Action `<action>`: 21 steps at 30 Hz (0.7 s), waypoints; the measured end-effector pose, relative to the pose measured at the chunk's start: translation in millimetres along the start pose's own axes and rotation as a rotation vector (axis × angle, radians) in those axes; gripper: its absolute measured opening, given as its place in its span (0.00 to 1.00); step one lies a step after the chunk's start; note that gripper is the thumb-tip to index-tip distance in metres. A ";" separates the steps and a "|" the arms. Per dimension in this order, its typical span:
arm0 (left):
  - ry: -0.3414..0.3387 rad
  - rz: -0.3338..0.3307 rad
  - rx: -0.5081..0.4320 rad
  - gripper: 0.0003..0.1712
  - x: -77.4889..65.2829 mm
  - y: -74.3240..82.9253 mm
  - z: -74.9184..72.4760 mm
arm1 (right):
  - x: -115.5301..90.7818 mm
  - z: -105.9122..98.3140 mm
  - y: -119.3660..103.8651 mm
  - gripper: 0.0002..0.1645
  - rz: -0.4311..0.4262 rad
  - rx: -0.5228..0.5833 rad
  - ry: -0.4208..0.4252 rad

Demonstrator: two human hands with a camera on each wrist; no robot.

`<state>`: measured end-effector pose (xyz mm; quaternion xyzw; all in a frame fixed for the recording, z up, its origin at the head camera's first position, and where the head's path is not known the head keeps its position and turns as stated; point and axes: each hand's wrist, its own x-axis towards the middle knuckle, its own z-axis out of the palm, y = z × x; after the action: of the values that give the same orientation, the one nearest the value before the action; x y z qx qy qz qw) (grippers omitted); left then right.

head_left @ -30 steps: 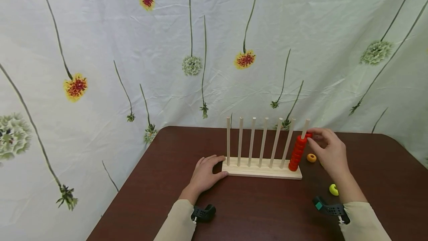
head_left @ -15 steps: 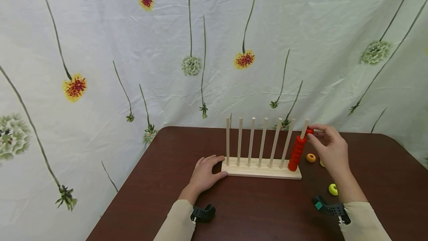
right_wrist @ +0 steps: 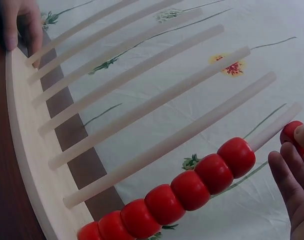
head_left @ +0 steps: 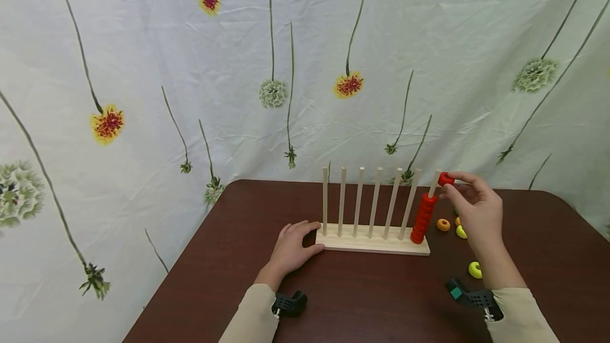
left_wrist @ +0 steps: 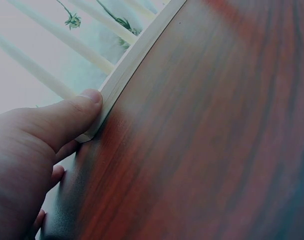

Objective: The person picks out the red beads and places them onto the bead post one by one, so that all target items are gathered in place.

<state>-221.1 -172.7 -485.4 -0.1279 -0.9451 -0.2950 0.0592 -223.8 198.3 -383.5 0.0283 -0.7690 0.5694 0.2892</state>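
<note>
A wooden peg rack (head_left: pixel 374 246) with several upright pegs stands on the table. Its rightmost peg carries a stack of red beads (head_left: pixel 422 219); the other pegs are bare. At the rack's left end my left hand (head_left: pixel 294 247) grips the base, thumb along the front edge as the left wrist view shows, fingers behind. Between thumb and fingertips of my right hand (head_left: pixel 478 216) is one loose red bead (head_left: pixel 446 179), held beside the top of the rightmost peg. In the right wrist view that held bead (right_wrist: pixel 292 134) is just off the peg's tip, above the stack.
Right of the rack lie an orange bead (head_left: pixel 443 225) and yellow beads (head_left: pixel 475 270), some partly hidden by my right hand. Brown table (head_left: pixel 371 300) surrounds the rack, and a flowered cloth (head_left: pixel 305 120) hangs behind it.
My right hand has risen and shifted slightly right with the red bead, which shows more fully now. More beads have come into view beside that hand. The left hand and rack stay put.
</note>
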 end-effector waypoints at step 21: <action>-0.009 -0.006 0.012 0.32 0.6 -2.6 2.2 | 0.7 6.0 -23.2 0.18 -0.041 0.404 0.059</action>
<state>-222.5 -173.3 -488.5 -0.1263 -0.9474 -0.2890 0.0547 -218.2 185.1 -364.4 0.0845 -0.6297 0.7067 0.3114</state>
